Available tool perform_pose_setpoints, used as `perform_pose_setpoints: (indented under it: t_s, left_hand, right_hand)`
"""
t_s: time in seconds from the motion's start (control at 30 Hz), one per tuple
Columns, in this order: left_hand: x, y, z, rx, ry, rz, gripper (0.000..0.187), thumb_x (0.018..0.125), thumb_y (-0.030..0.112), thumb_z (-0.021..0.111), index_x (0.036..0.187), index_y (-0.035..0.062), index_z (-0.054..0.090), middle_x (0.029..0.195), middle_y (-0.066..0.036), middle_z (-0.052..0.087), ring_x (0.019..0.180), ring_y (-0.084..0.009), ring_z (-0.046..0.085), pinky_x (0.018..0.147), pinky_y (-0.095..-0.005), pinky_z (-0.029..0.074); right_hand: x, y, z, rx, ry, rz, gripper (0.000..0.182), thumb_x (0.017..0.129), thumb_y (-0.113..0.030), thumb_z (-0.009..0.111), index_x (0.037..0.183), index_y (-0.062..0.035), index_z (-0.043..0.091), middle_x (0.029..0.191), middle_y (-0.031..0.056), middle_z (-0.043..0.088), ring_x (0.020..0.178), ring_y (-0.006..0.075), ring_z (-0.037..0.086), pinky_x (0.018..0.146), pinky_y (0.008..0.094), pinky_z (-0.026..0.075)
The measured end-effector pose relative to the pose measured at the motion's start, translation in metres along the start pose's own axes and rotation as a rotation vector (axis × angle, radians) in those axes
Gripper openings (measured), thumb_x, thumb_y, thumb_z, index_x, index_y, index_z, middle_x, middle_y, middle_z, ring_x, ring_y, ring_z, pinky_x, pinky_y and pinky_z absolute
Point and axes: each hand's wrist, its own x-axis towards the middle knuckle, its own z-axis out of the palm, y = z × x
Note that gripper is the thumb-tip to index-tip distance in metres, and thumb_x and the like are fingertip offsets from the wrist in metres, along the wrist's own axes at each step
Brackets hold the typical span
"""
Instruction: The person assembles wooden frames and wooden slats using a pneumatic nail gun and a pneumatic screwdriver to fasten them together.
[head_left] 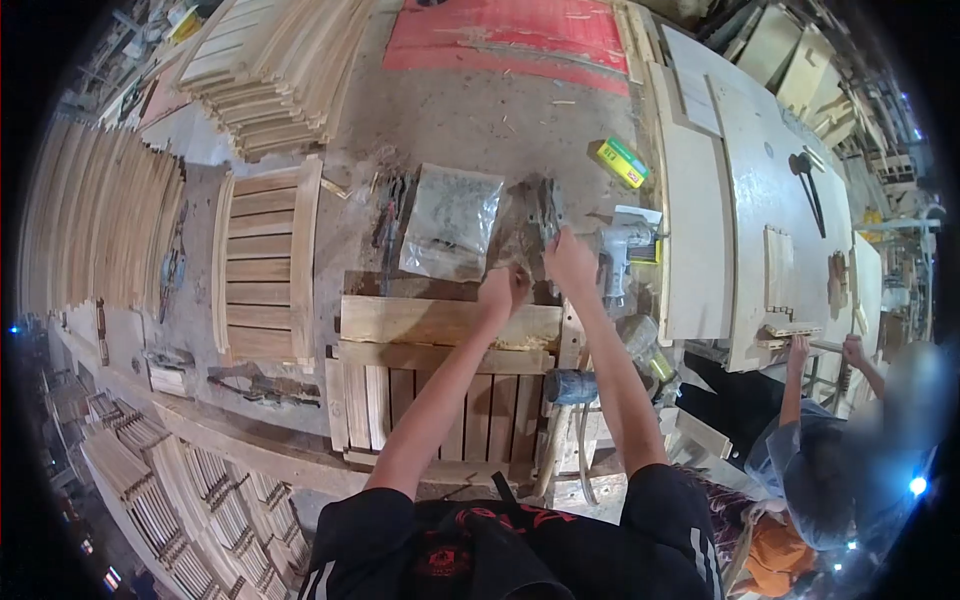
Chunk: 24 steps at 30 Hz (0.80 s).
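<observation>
My left hand is closed, its fingers curled in over the far edge of a slatted wooden frame. What it holds, if anything, I cannot tell. Close beside it, my right hand is also closed, right at the near end of a dark metal tool lying on the bench; the fingers hide what is in the grip. Left of the hands lies a clear plastic bag with small dark pieces inside. A grey nail gun rests just right of my right hand. Below my right forearm is a black-headed mallet.
A finished-looking slatted panel lies to the left, near tall stacks of wooden slats. A yellow-green box sits beyond the nail gun. At right, another person handles wood at a pale board table.
</observation>
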Motion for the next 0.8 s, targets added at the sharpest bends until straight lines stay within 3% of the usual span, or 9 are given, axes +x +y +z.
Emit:
perform_pose_setpoints:
  t_s: [0.07,0.17,0.27,0.37,0.57,0.8]
  left_hand:
    - [-0.015,0.035,0.007,0.293,-0.025,-0.004,0.031,0.081,0.031,0.062,0.096,0.0043,0.067,0.087,-0.019,0.068,0.088,-0.0373,0.065,0.073,-0.0465,0.052]
    - [-0.024,0.042,0.02,0.36,-0.101,-0.017,0.04,0.08,0.042,0.063,0.099,0.0073,0.069,0.099,-0.017,0.068,0.103,-0.035,0.061,0.085,-0.0509,0.048]
    - [-0.022,0.052,0.034,0.432,-0.021,-0.159,0.045,0.076,0.047,0.067,0.099,0.008,0.07,0.11,-0.014,0.066,0.114,-0.0339,0.054,0.094,-0.0531,0.042]
    - [-0.015,0.054,0.029,0.337,-0.067,-0.254,0.047,0.074,0.048,0.069,0.097,0.0069,0.069,0.113,-0.012,0.065,0.115,-0.034,0.053,0.095,-0.0512,0.041]
    - [-0.029,0.057,0.045,0.481,0.248,-0.149,0.047,0.075,0.047,0.067,0.099,0.0067,0.068,0.107,-0.015,0.066,0.112,-0.0315,0.055,0.094,-0.0515,0.041]
    - [-0.02,0.049,0.031,0.381,0.009,-0.215,0.052,0.078,0.053,0.062,0.097,0.0048,0.068,0.106,-0.017,0.066,0.11,-0.0355,0.056,0.091,-0.0539,0.041]
  right_hand:
    - [0.006,-0.003,-0.002,0.015,-0.052,0.048,0.028,0.087,-0.024,0.051,0.101,-0.0017,0.059,0.085,0.0251,0.067,0.083,0.0442,0.065,0.074,0.0551,0.051]
    - [0.02,-0.008,-0.008,0.027,-0.13,0.117,0.031,0.085,-0.025,0.053,0.104,-0.0018,0.06,0.094,0.0251,0.067,0.092,0.044,0.064,0.08,0.0534,0.051]
    - [0.023,-0.016,-0.009,0.021,-0.196,0.168,0.033,0.084,-0.025,0.052,0.107,-0.002,0.06,0.102,0.0255,0.066,0.099,0.0445,0.062,0.085,0.0527,0.049]
    - [0.021,-0.023,-0.018,0.02,-0.245,0.185,0.035,0.085,-0.025,0.048,0.11,-0.0019,0.058,0.106,0.0265,0.065,0.101,0.0459,0.061,0.086,0.0539,0.048]
    - [0.018,-0.021,-0.007,0.057,-0.193,0.201,0.036,0.083,-0.022,0.053,0.108,0.0014,0.06,0.106,0.0269,0.065,0.102,0.0448,0.062,0.088,0.052,0.049]
    - [0.01,-0.023,-0.003,0.047,-0.164,0.178,0.034,0.085,-0.023,0.05,0.107,0.0022,0.057,0.101,0.0286,0.065,0.097,0.046,0.062,0.086,0.0541,0.049]
